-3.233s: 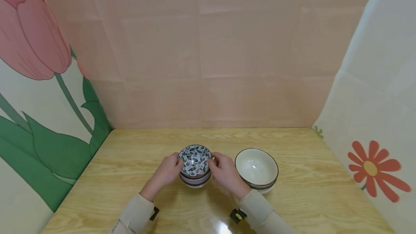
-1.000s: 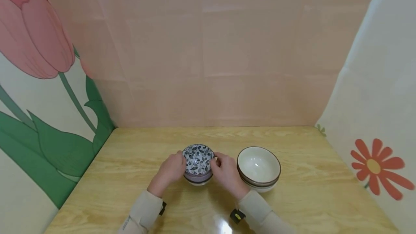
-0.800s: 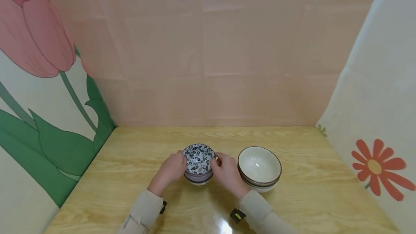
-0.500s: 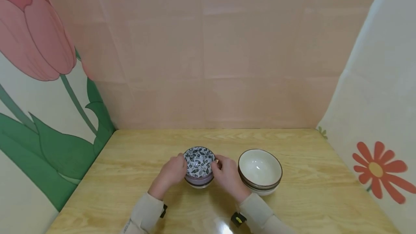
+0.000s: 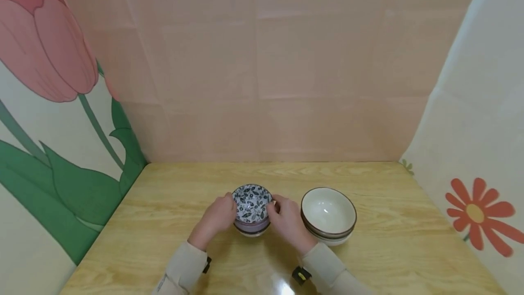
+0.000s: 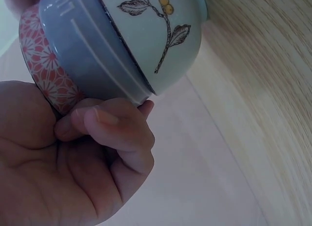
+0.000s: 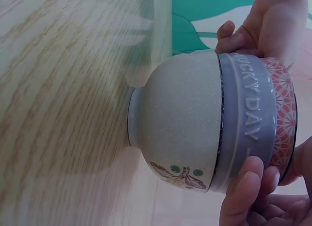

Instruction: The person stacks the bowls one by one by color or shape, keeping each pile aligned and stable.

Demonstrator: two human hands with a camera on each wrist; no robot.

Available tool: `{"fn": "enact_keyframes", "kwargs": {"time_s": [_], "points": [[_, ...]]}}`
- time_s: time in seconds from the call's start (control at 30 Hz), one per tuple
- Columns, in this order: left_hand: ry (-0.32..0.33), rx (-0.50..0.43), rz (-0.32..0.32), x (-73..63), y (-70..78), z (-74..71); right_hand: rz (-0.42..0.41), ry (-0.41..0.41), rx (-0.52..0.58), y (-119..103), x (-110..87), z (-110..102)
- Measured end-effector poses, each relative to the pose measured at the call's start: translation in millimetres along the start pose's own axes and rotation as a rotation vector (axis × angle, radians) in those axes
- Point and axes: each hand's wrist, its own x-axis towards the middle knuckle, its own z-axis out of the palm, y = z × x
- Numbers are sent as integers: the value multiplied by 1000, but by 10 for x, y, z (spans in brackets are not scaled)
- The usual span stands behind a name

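In the head view a stack of three bowls stands between my hands. The top bowl (image 5: 250, 201) has a dark leafy print inside and a red-and-white flower pattern outside. Below it sits a lavender-grey bowl (image 7: 248, 104) with raised lettering. The lowest is a pale bowl (image 7: 180, 114) with a painted sprig, its foot right at the wooden surface. My left hand (image 5: 217, 217) grips the top bowl's left side, fingertips curled against it and the lavender bowl's edge. My right hand (image 5: 288, 222) pinches the right side, thumb at the top rim and fingers lower.
Just right of my right hand stands another stack of larger cream bowls (image 5: 329, 211) with brown rims. The wooden table (image 5: 184, 181) ends at a pink cloth backdrop (image 5: 254, 81). Flower-printed sheets flank both sides.
Since the earliest frame, my left hand has turned slightly and its thumb no longer shows on the rim. The view has shifted a little. Over the last second the grip looks the same.
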Motion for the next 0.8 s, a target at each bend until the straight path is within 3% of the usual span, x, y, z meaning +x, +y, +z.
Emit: {"fn": "enact_keyframes", "kwargs": {"time_s": [0.8], "points": [[9,-8,36,4,-20,28,10,-27,-3,-4,0,-28]]}}
